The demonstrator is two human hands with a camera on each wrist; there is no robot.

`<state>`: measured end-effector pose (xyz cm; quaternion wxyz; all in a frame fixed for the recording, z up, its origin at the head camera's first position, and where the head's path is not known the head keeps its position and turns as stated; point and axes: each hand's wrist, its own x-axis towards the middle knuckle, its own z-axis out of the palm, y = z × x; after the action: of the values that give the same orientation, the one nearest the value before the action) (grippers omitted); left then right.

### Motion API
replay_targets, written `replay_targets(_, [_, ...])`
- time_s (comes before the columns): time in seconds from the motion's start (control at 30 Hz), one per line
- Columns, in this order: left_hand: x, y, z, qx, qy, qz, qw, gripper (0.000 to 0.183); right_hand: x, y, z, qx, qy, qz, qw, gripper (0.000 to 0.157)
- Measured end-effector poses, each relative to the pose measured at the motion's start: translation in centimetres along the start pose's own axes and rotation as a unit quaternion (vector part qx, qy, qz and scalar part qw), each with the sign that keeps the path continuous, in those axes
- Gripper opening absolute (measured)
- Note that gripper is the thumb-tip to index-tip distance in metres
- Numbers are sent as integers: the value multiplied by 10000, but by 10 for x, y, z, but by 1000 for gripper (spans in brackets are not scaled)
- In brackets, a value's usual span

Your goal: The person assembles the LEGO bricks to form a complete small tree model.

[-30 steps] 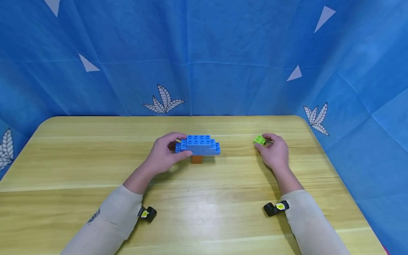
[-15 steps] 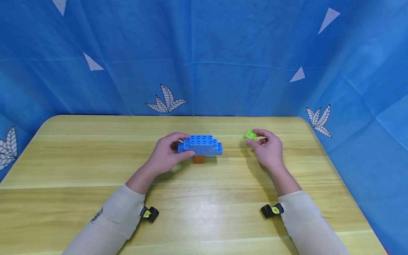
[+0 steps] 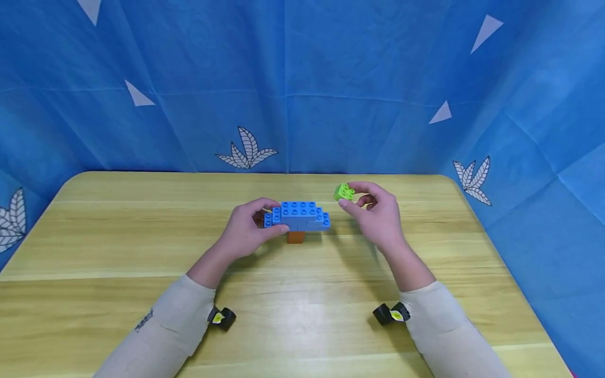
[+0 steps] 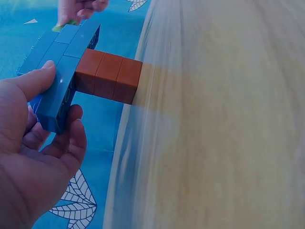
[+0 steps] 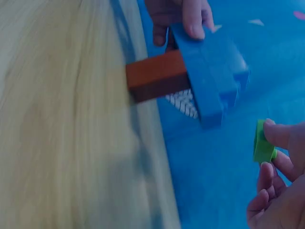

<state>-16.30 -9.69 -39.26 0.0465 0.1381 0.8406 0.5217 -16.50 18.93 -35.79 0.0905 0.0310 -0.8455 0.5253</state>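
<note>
A stepped structure of blue building bricks (image 3: 299,215) stands mid-table on a short column of brown bricks (image 4: 109,75). My left hand (image 3: 244,228) grips the left end of the blue part, thumb in front and fingers behind and beneath. Between thumb and fingertips, my right hand (image 3: 378,215) pinches a small lime-green brick (image 3: 344,192) with studs on top. It is held in the air, right of the blue structure and apart from it. In the right wrist view, the green brick (image 5: 264,143) hangs beside the steps of the blue bricks (image 5: 209,76).
The wooden table (image 3: 302,294) has rounded far corners. Behind it and along the right hangs a blue cloth (image 3: 331,68) printed with white leaves and triangles. A black wrist camera (image 3: 222,318) is on the left sleeve, another camera (image 3: 391,314) on the right.
My right hand has lifted the green brick off the table's right side and carried it left toward the blue structure. My left hand keeps its grip in nearly the same place.
</note>
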Motion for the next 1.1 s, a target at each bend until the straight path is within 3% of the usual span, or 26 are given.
replay_targets(0.43, [1,-2,-1,-87,-21,105,9999,45,-1,-33,31,409,-943,-879,9908,33])
replay_targets(0.7, [1,-4,-1,-231,-20,262,9994,42,-1,-38,40,179,-1339,-1265,9827,32])
replay_targets(0.83, [1,-4,0,-246,-14,258,9994,42,-1,-38,42,10,-1473,-1453,9784,31])
replay_targets(1.1, [2,-3,-2,-195,11,307,9993,43,0,-34,47,-375,-1415,-2300,9621,29])
